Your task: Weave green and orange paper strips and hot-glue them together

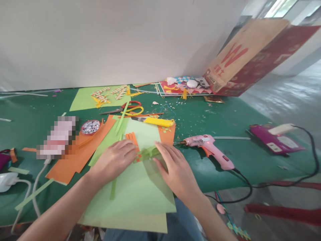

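My left hand (pixel 116 158) has its fingers curled down on a small weave of orange paper strips (pixel 132 138) and green ones, pinning it on light green paper sheets (pixel 140 194). From the weave, slightly blurred green paper strips (pixel 149 152) run right to my right hand (pixel 174 167), whose fingers hold their ends; the exact grip is partly hidden. Above the hands lie a yellow-handled utility knife (pixel 159 122) and scissors (pixel 131 108) with red and yellow handles. A loose green strip (pixel 122 117) stands out above my left hand.
A pink glue gun (pixel 209 147) lies at right, its black cord trailing over the table edge. Orange paper (pixel 85 157), a dish of googly eyes (pixel 90 127) and a pixelated object (pixel 59 137) are at left. A paper bag (pixel 240 57) leans at back right, beside finished paper crafts (pixel 185 85).
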`<state>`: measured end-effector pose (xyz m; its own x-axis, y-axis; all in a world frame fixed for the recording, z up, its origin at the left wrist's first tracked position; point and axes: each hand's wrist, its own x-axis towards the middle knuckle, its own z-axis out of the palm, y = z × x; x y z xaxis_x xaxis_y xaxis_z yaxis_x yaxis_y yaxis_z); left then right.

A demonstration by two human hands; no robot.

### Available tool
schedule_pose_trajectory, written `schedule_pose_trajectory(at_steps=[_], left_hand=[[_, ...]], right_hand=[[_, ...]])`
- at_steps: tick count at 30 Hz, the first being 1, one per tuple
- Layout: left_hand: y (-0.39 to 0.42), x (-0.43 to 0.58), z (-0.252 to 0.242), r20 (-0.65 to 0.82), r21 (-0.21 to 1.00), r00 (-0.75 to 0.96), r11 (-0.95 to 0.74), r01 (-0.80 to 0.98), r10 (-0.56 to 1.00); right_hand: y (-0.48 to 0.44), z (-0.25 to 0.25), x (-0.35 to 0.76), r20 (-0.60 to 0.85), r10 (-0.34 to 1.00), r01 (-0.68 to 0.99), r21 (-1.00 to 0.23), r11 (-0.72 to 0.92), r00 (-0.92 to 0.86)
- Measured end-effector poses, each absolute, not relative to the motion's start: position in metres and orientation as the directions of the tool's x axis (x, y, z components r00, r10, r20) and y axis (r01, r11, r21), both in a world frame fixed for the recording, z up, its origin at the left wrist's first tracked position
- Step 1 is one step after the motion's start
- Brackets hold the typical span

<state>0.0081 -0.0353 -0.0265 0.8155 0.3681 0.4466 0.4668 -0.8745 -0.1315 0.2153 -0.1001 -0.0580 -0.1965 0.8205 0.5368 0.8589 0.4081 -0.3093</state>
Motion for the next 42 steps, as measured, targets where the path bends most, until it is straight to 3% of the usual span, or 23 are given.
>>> schedule_pose_trajectory(at_steps=[8, 14, 19, 22, 29, 33, 42], left_hand=[[-0.039, 0.011, -0.023, 0.396, -0.048, 0.841, -0.906, 0.420, 0.368], [-0.038, 0.011, -0.024, 0.413, -0.013, 0.832, -0.911, 0.412, 0.371], [-0.038, 0.011, -0.024, 0.422, -0.006, 0.821, -0.905, 0.426, 0.384], [-0.038, 0.011, -0.025, 0.418, 0.026, 0.813, -0.899, 0.436, 0.406], [-0.039, 0.009, -0.025, 0.406, 0.161, 0.768, -0.866, 0.473, 0.495], [-0.041, 0.007, -0.022, 0.365, 0.227, 0.760, -0.843, 0.488, 0.538], [-0.037, 0.005, -0.024, 0.360, 0.203, 0.801, -0.879, 0.432, 0.477]], right_hand=[[-0.100, -0.062, 0.217, 0.590, 0.795, 0.831, -0.364, 0.421, -0.144], [-0.101, -0.051, 0.220, 0.599, 0.800, 0.700, -0.556, 0.448, -0.037], [-0.099, -0.045, 0.223, 0.503, 0.860, 0.612, -0.654, 0.444, -0.086], [-0.100, -0.044, 0.219, 0.502, 0.848, 0.612, -0.620, 0.491, -0.171], [-0.109, -0.041, 0.202, 0.545, 0.744, 0.687, -0.369, 0.626, -0.386], [-0.110, -0.043, 0.201, 0.543, 0.741, 0.690, -0.358, 0.629, -0.394], [-0.110, -0.045, 0.204, 0.539, 0.780, 0.754, -0.355, 0.552, -0.317]])
